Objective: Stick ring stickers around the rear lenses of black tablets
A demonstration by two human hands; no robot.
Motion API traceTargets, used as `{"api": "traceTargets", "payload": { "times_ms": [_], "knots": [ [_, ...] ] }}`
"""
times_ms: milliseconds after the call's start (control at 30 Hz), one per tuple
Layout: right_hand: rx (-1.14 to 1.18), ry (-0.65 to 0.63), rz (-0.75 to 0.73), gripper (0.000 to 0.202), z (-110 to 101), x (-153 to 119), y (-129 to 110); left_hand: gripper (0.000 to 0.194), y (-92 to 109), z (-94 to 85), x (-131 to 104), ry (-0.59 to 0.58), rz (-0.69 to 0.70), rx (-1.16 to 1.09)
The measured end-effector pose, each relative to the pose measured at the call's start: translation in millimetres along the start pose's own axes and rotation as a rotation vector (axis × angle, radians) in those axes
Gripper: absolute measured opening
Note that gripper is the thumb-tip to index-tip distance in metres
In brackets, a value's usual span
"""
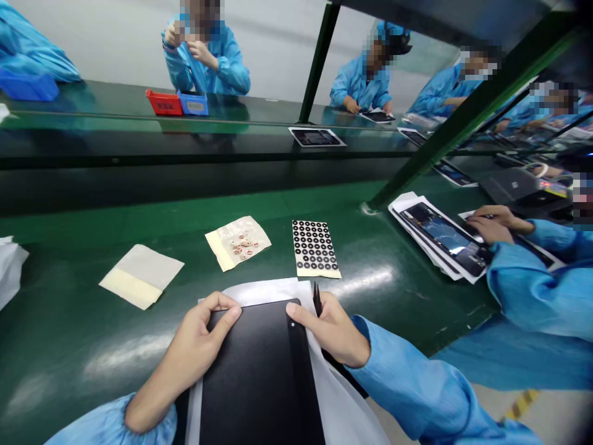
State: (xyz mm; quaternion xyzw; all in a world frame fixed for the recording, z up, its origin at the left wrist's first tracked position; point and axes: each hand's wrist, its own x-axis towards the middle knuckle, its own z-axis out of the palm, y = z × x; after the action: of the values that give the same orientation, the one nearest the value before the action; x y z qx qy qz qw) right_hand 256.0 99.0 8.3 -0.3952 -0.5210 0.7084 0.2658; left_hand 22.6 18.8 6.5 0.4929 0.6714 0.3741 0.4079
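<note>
A black tablet [259,377], its plain back up, lies on white sheeting [343,402] at the table's near edge. At its top left corner, my left hand [199,340] pinches the edge between thumb and fingers. My right hand [336,330] grips the top right corner, with its thumb on the back near a small round camera hole. Dark tweezers [317,299] stick up from my right fingers, their tips pointing away from me. Beyond the tablet lie a sheet of black ring stickers [317,247] and a backing paper with small red-and-white pieces [241,242].
A pale paper with a yellow strip [141,276] lies to the left. On the right, a co-worker's hands [498,224] work beside an opened tablet [442,238] on white sheets. A slanted green post [417,164] rises behind. Red [164,102] and blue [193,103] bins stand across the bench.
</note>
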Motion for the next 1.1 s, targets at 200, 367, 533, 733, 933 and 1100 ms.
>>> {"api": "traceTargets", "payload": {
  "times_ms": [200,367,533,733,933,1100],
  "knots": [
    [-0.056,-0.069,-0.040,0.035,-5,0,-2,0.035,2,0.4,0,0.006,-0.009,-0.007],
    [0.002,-0.188,-0.029,0.036,-8,-3,-4,0.035,1,-1.5,1,-0.011,-0.010,-0.015],
    [0.071,-0.128,-0.045,0.030,-2,-5,-4,0.036,1,-2.0,2,-0.009,-0.019,-0.053],
    [0.092,-0.100,0.193,0.047,-9,-9,-3,0.039,11,-7.6,-4,0.028,-0.107,-0.204],
    [0.104,-0.100,0.190,0.051,-5,-8,-6,0.044,12,-8.3,-6,0.098,-0.171,-0.240],
    [0.110,-0.019,0.190,0.050,-2,-6,-9,0.063,14,-9.9,-7,0.149,-0.268,-0.357]
  ]
}}
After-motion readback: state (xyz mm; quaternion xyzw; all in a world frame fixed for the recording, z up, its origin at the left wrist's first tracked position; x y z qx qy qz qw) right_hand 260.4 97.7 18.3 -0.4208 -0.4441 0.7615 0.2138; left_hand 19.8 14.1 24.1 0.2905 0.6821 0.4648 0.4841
